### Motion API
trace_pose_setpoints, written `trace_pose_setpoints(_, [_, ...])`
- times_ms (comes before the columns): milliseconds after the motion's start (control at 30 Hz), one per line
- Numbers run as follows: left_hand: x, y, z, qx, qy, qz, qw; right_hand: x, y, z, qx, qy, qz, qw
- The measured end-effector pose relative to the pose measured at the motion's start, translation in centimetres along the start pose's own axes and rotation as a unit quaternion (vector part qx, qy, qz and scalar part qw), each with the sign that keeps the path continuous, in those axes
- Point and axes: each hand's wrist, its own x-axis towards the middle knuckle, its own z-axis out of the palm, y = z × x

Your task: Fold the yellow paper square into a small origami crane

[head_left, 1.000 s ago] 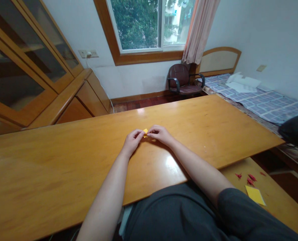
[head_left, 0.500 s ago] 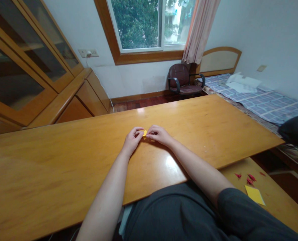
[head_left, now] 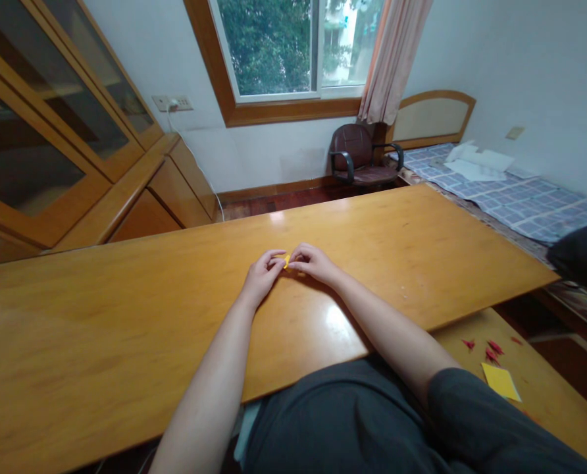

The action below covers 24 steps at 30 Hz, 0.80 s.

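Between my fingertips is a small piece of folded yellow paper [head_left: 287, 261], just over the wooden table [head_left: 126, 316]. My left hand [head_left: 265, 272] pinches it from the left side with thumb and fingers. From the right, my right hand [head_left: 312, 263] grips it with thumb and forefinger, the other fingers curled. Most of the paper is hidden by the fingers, so its exact folded shape cannot be made out.
On a lower wooden surface [head_left: 464, 319] at the right lie several small red folded-paper pieces [head_left: 492, 353] and a stack of yellow paper squares [head_left: 501, 382]. A brown armchair [head_left: 355, 155] and a bed [head_left: 515, 191] stand beyond the table. A glass-fronted cabinet [head_left: 101, 191] is at the left.
Less of the yellow paper shows between the fingers now. Both hands stay in almost the same place, with only slight finger movement.
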Motion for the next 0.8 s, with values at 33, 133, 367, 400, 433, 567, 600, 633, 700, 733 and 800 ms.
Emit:
trace_pose_setpoints(33, [-0.02,0.03,0.00,0.000,0.002,-0.001,1.000,0.01,-0.03,0.00,0.011,-0.001,0.009,1.000])
trace_pose_setpoints(133, [-0.03,0.03,-0.03,0.006,0.008,0.000,1.000,0.09,-0.02,-0.02,0.027,0.002,0.017,0.999])
trace_pose_setpoints(367, [0.36,-0.61,-0.24,-0.006,0.038,-0.003,0.999,0.06,0.04,0.00,0.029,0.016,0.017,0.999])
trace_pose_setpoints(400, [0.43,-0.74,-0.26,-0.013,0.040,-0.005,0.999,0.02,0.05,0.01,0.029,0.018,0.020,0.999])
trace_pose_setpoints(433, [0.48,-0.85,-0.28,-0.019,0.041,-0.006,0.999,-0.01,0.07,0.02,0.029,0.019,0.021,0.999])
trace_pose_setpoints(567, [0.52,-0.91,-0.31,-0.016,0.034,-0.005,0.999,-0.03,0.26,-0.01,0.021,0.022,0.018,0.999])
trace_pose_setpoints(600, [0.48,-0.84,-0.30,-0.011,0.031,-0.004,0.999,0.00,0.31,-0.03,0.020,0.021,0.015,0.999])
trace_pose_setpoints(633, [0.44,-0.75,-0.29,-0.006,0.027,-0.001,1.000,0.03,0.35,-0.06,0.018,0.020,0.012,1.000])
trace_pose_setpoints(700, [0.34,-0.58,-0.24,0.003,0.018,0.005,1.000,0.11,0.42,-0.13,0.015,0.016,0.002,1.000])
trace_pose_setpoints(733, [0.29,-0.52,-0.21,0.007,0.015,0.007,1.000,0.16,0.46,-0.16,0.013,0.012,-0.002,1.000])
trace_pose_setpoints(800, [0.23,-0.49,-0.15,0.015,0.011,0.010,1.000,0.25,0.56,-0.22,0.009,0.006,-0.008,1.000])
